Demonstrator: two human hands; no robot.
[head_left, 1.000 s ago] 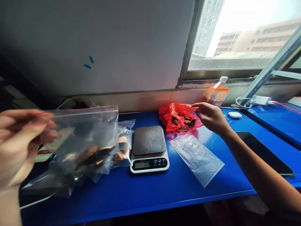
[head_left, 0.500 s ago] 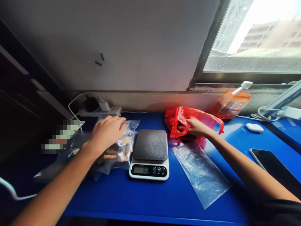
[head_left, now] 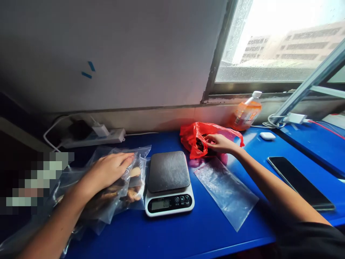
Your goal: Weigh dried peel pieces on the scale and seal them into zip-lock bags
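Observation:
My left hand (head_left: 111,169) lies flat, fingers stretched out, on top of several clear zip bags (head_left: 104,208) holding brown and tan dried pieces (head_left: 132,194). My right hand (head_left: 219,144) reaches into the mouth of a red plastic bag (head_left: 192,131), its fingers curled. The fingertips and whatever they grip are partly hidden by the bag; something dark shows beside them. Between the hands stands a digital kitchen scale (head_left: 169,172) with a bare plate, its display near 0.0. A flat clear zip bag (head_left: 226,194) rests to the right of the scale.
A phone (head_left: 300,183) and a white earbud case (head_left: 267,136) lie on the blue table (head_left: 172,233) at right. An orange drink bottle (head_left: 246,111) stands by the window. A power strip (head_left: 94,138) with white cables sits along the wall at left.
The view has shifted to the right. My left hand still rests on the filled bags. My right hand stays in the red bag, with its fingers slightly more visible at the opening.

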